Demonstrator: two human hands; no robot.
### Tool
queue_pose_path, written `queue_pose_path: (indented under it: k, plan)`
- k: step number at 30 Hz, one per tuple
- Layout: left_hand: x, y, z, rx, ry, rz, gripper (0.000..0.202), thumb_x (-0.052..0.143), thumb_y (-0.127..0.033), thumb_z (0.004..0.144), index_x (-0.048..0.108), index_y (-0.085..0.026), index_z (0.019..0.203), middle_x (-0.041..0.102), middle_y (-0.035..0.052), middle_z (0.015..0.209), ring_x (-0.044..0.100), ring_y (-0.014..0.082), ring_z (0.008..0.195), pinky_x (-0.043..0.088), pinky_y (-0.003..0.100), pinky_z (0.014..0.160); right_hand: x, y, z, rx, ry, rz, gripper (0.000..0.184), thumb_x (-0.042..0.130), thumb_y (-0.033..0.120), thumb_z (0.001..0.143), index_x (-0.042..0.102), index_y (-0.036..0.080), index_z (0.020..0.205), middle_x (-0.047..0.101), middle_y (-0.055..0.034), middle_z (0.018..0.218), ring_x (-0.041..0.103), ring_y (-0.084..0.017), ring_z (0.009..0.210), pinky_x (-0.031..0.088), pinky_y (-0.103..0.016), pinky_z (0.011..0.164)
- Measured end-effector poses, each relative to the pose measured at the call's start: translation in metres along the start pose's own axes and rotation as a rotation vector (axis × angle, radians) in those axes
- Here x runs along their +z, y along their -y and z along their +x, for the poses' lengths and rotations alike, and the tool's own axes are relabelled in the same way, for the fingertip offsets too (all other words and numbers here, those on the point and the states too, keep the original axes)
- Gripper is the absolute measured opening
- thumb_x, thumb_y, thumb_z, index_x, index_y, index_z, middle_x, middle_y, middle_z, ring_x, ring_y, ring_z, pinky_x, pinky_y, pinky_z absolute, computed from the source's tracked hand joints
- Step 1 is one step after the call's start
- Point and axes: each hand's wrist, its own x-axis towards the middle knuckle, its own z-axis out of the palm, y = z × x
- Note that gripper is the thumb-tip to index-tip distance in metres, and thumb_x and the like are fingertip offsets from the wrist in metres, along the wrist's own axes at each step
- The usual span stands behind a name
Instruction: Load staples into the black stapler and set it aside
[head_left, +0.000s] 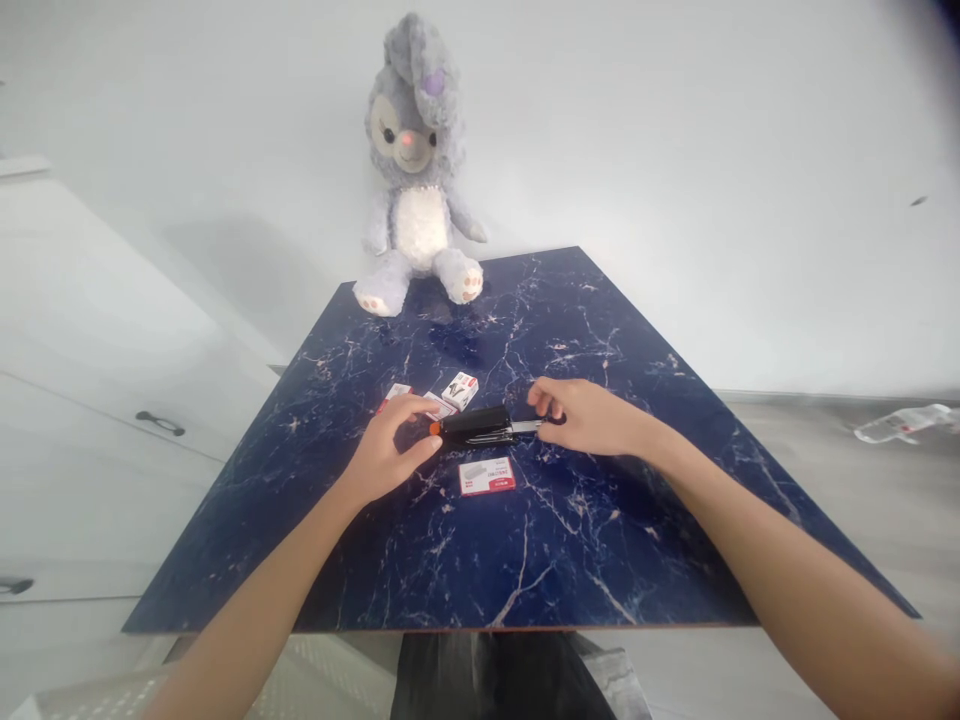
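A black stapler [478, 425] with an orange end lies sideways near the middle of the blue table, a silver metal strip sticking out of its right end. My left hand [390, 445] closes around the orange end, thumb on the near side and fingers on the far side. At the strip's tip, my right hand [577, 415] has its fingers curled and pinched; part of the strip is hidden by them. Just in front of the stapler lies a flat red-and-white box [487, 477]. Behind it stands a small white box [460, 390] with a dark picture.
Other small red-and-white boxes [395, 395] lie behind my left hand. A grey plush rabbit [420, 200] sits at the table's [600, 540] far edge against the wall. White drawers [97, 450] stand on the left; a clear plastic bottle [900, 424] lies on the floor at right.
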Motion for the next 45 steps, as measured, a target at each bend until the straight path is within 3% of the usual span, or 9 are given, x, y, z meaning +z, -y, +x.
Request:
queue_pose_path:
  k: [2, 7, 15, 22, 26, 31, 36, 40, 45]
  plan:
    - [0.002, 0.002, 0.002, 0.018, 0.069, 0.079, 0.042, 0.069, -0.032, 0.086, 0.060, -0.024, 0.127, 0.064, 0.0095, 0.128, 0.057, 0.0279, 0.118, 0.043, 0.045, 0.105, -0.005, -0.002, -0.003, 0.070, 0.047, -0.115, 0.013, 0.061, 0.022, 0.080, 0.072, 0.022, 0.086, 0.073, -0.0060, 0.077, 0.065, -0.022, 0.066, 0.043, -0.032, 0.061]
    - [0.013, 0.008, 0.004, -0.019, 0.091, 0.171, 0.054, 0.075, -0.029, 0.080, 0.060, -0.024, 0.131, 0.064, 0.0117, 0.127, 0.052, 0.0327, 0.125, 0.041, 0.053, 0.108, -0.003, 0.002, -0.009, -0.005, 0.154, -0.202, 0.027, 0.053, 0.017, 0.080, 0.059, 0.022, 0.054, 0.064, -0.0060, 0.056, 0.054, -0.019, 0.050, 0.033, -0.032, 0.053]
    - [0.020, 0.011, 0.003, -0.022, 0.013, 0.087, 0.046, 0.079, -0.028, 0.079, 0.064, -0.023, 0.122, 0.066, 0.0103, 0.127, 0.060, 0.0293, 0.120, 0.045, 0.051, 0.107, 0.033, 0.029, -0.004, -0.130, 0.061, -0.269, 0.006, 0.057, 0.020, 0.075, 0.063, 0.020, 0.074, 0.070, -0.0072, 0.072, 0.062, -0.020, 0.062, 0.032, -0.030, 0.055]
    - [0.023, 0.012, 0.006, 0.000, -0.015, 0.159, 0.046, 0.081, -0.029, 0.077, 0.065, -0.024, 0.119, 0.067, 0.0087, 0.125, 0.062, 0.0279, 0.118, 0.049, 0.049, 0.105, 0.043, 0.027, 0.000, -0.111, 0.046, -0.279, 0.007, 0.055, 0.026, 0.079, 0.059, 0.021, 0.078, 0.070, -0.0056, 0.077, 0.063, -0.020, 0.067, 0.034, -0.029, 0.060]
    - [0.039, -0.010, -0.002, 0.092, -0.037, 0.286, 0.055, 0.074, -0.039, 0.084, 0.057, -0.022, 0.133, 0.069, 0.0113, 0.119, 0.062, 0.0305, 0.114, 0.051, 0.050, 0.098, 0.047, 0.023, 0.005, -0.025, -0.071, -0.213, 0.024, 0.050, 0.021, 0.083, 0.059, 0.019, 0.105, 0.073, -0.0076, 0.091, 0.066, -0.022, 0.078, 0.038, -0.029, 0.068]
    - [0.047, -0.025, -0.009, 0.268, 0.127, 0.193, 0.056, 0.060, -0.038, 0.094, 0.045, -0.024, 0.145, 0.071, 0.0077, 0.122, 0.063, 0.0264, 0.114, 0.049, 0.045, 0.102, 0.045, 0.016, 0.007, -0.045, -0.129, -0.111, 0.049, 0.046, 0.013, 0.084, 0.049, 0.020, 0.132, 0.073, -0.0069, 0.099, 0.067, -0.021, 0.081, 0.040, -0.027, 0.071]
    - [0.014, 0.006, 0.004, -0.019, -0.208, 0.392, 0.036, 0.057, -0.035, 0.095, 0.060, -0.022, 0.128, 0.067, 0.0096, 0.127, 0.058, 0.0291, 0.119, 0.045, 0.049, 0.104, 0.042, 0.014, 0.006, -0.006, -0.135, -0.081, 0.035, 0.050, 0.014, 0.082, 0.056, 0.021, 0.116, 0.071, -0.0049, 0.092, 0.063, -0.018, 0.073, 0.037, -0.026, 0.066]
    - [0.009, 0.024, 0.009, -0.082, -0.108, 0.547, 0.058, 0.066, -0.049, 0.087, 0.056, -0.020, 0.136, 0.064, 0.0127, 0.132, 0.051, 0.0360, 0.126, 0.041, 0.054, 0.106, 0.044, 0.018, 0.006, 0.016, -0.145, -0.075, 0.023, 0.050, 0.013, 0.081, 0.054, 0.022, 0.102, 0.069, -0.0031, 0.087, 0.059, -0.016, 0.068, 0.035, -0.025, 0.063]
    - [0.029, 0.014, 0.006, -0.135, -0.071, 0.632, 0.071, 0.067, -0.052, 0.086, 0.048, -0.019, 0.145, 0.065, 0.0163, 0.130, 0.048, 0.0403, 0.130, 0.038, 0.058, 0.107, 0.047, 0.018, 0.006, -0.010, -0.148, -0.085, 0.017, 0.048, 0.012, 0.081, 0.051, 0.022, 0.094, 0.068, -0.0026, 0.087, 0.059, -0.016, 0.069, 0.035, -0.026, 0.064]
